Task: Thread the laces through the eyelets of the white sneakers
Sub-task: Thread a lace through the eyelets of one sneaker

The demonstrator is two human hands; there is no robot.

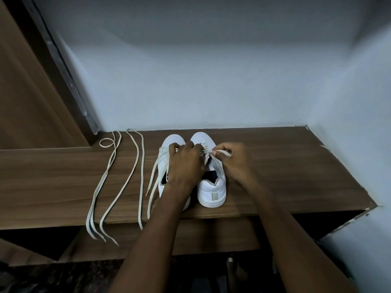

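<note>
A pair of white low-top sneakers (211, 187) stands side by side, toes toward the wall, on the brown wood-grain surface (285, 176). Both hands work at the right shoe's eyelets — the right hand (230, 159) pinches a flat off-white lace (224, 153) between thumb and fingertip, while the left hand (186, 163) curls over the tongue, its grip hidden. Two spare off-white laces (118, 180) lie loose to the left — ends hanging over the front edge.

Wooden shelf (275, 166): sneakers (211, 187), loose laces (118, 176).
</note>
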